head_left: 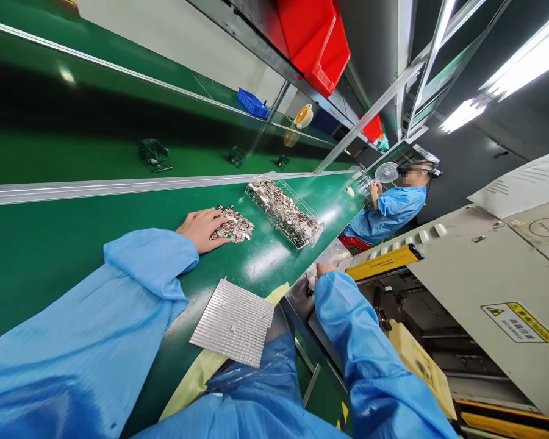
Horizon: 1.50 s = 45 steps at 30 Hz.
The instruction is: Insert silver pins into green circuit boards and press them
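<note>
My left hand point(204, 230) lies on the green table at the edge of a small heap of flat, shiny metal pieces point(235, 225), its fingers stretched out against them. Just beyond the heap, a clear rectangular tray point(297, 245) is filled with many more of these pieces. A silver plate with a fine grid pattern point(232, 320) rests near the table's front edge, close to my body. My right hand point(326, 269) is lowered past the table's right edge, beside something whitish and crumpled point(311, 277). The sleeve and angle hide most of its fingers.
A person in a blue smock point(393, 210) sits farther along the table. A machine with a yellow bar point(384, 262) stands at the right. Overhead, a shelf holds a red bin point(318, 46). Behind a metal rail lie a blue tray point(252, 102) and a tape roll point(304, 116).
</note>
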Each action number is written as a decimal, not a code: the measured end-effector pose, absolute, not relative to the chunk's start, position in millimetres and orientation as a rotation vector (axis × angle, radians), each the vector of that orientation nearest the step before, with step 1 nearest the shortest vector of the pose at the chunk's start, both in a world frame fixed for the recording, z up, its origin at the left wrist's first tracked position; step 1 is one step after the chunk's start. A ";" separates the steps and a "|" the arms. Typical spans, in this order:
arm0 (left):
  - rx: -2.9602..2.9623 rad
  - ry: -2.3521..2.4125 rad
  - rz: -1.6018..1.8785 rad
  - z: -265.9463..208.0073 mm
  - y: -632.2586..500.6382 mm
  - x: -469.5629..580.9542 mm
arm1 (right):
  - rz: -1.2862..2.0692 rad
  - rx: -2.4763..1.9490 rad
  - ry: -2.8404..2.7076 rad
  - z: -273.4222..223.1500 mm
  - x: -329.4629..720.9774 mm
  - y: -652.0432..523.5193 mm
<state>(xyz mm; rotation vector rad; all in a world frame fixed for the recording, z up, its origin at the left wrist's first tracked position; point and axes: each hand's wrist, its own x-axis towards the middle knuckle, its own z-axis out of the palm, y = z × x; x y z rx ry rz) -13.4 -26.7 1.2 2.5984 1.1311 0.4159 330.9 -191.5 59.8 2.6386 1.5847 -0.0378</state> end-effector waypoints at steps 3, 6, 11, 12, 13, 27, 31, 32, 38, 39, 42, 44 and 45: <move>2.586 1.134 0.435 0.7 -27.1 -13.6 | -0.009 2.657 1.525 80.7 329.8 -176.2; 2.590 1.145 0.480 1.3 -27.7 -14.1 | 0.017 2.716 1.587 97.7 331.5 -137.1; 2.554 1.232 0.456 4.5 -26.1 -12.0 | -0.170 2.809 1.642 94.6 340.5 -55.1; 2.533 1.244 0.439 4.8 -25.0 -10.9 | -0.218 2.814 1.657 90.1 341.5 -42.4; 2.516 1.251 0.429 4.8 -23.7 -9.8 | -0.258 2.816 1.679 85.1 341.8 -31.7; 2.505 1.165 0.433 3.8 -16.0 1.2 | -0.613 2.759 2.105 58.5 340.4 4.6; 2.501 1.164 0.433 4.2 -15.8 1.2 | -0.652 2.723 2.149 60.5 337.9 5.2; 2.502 1.162 0.438 4.0 -15.7 1.0 | -0.659 2.714 2.152 60.6 335.9 4.8; 2.507 1.159 0.469 -0.4 -13.9 1.4 | -0.716 2.623 2.208 55.4 310.4 -1.2; 2.507 1.157 0.472 -1.3 -13.6 1.7 | -0.727 2.613 2.209 53.8 304.9 -2.2; 2.503 1.148 0.478 -2.4 -14.0 2.3 | -0.745 2.619 2.197 49.3 289.6 -4.1; 2.504 1.134 0.497 -1.3 -15.3 2.7 | -0.744 2.637 2.196 47.8 282.3 -4.7; 2.507 1.125 0.510 -0.4 -16.1 2.8 | -0.745 2.644 2.200 47.8 279.8 -4.9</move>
